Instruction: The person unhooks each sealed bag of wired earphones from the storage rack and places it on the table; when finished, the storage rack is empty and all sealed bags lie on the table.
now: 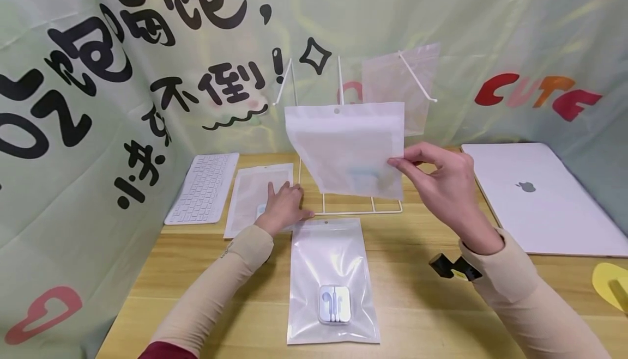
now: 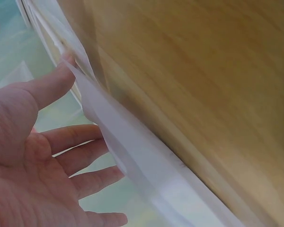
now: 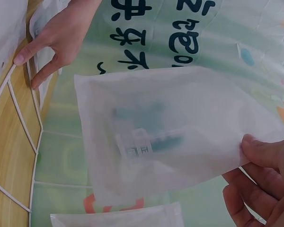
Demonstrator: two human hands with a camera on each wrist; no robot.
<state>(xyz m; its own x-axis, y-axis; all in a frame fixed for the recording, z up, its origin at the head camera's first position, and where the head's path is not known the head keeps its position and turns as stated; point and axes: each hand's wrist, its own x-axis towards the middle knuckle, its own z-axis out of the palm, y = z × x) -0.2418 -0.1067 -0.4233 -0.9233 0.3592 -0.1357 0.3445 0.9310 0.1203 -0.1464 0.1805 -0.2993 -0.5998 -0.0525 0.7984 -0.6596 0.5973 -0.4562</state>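
My right hand [image 1: 444, 187] pinches the right edge of a white zip pouch [image 1: 343, 135] between thumb and fingers. The pouch stands in front of a white wire display rack [image 1: 356, 213]; its top hole is at the middle prong's tip, and whether the prong passes through I cannot tell. In the right wrist view, a bluish item with a label [image 3: 142, 144] shows faintly inside. My left hand [image 1: 284, 209], fingers spread, touches the rack's base at the front left corner, over a second white pouch [image 1: 250, 190]. A pouch with boxed earphones [image 1: 335, 304] lies nearest me.
Another pale pouch [image 1: 422, 75] hangs on the rack's right prong. A white keyboard [image 1: 203, 187] lies at the left, and a closed silver laptop [image 1: 554, 201] at the right. Something yellow [image 1: 608, 285] sits at the right edge. A printed cloth [image 1: 441, 10] encloses the table.
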